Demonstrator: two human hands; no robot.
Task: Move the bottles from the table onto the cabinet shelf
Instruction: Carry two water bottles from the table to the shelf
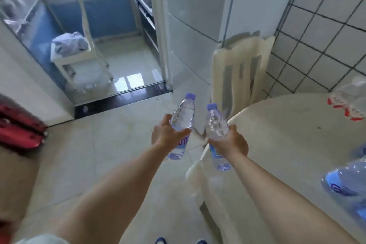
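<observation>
Arms: both bare forearms reach forward from the bottom edge, over the floor (103, 144).
Left hand (165, 134): grip wrapped round the middle of a clear bottle (182, 123), purple cap up and tilted away, held over the floor left of the worktop (287, 144).
Right hand (230, 141): grip closed round a second bottle (215, 125), purple cap up, held just beside the worktop's near-left edge; the two bottles are near each other but apart.
Contents: both held bottles look filled with clear liquid.
Worktop: pale, rounded, glossy; it fills the right side.
On worktop: blue-labelled bottles (344, 182) lie at its right edge, blurred; a clear container with red print (348, 105) stands at its far right.
Floor: pale glossy tiles, with a dark threshold strip beyond the worktop.
Room: grey-grouted white tiled wall (320, 25) behind the worktop; a cream chair (241, 65) at its far edge; a tall white fridge (198, 16) left of the chair.
Beyond: a doorway to a kitchen with blue cabinets (107, 12) and a white cart (73, 55) carrying a bundle.
Far left of worktop: a red case (17, 125) on the floor.
</observation>
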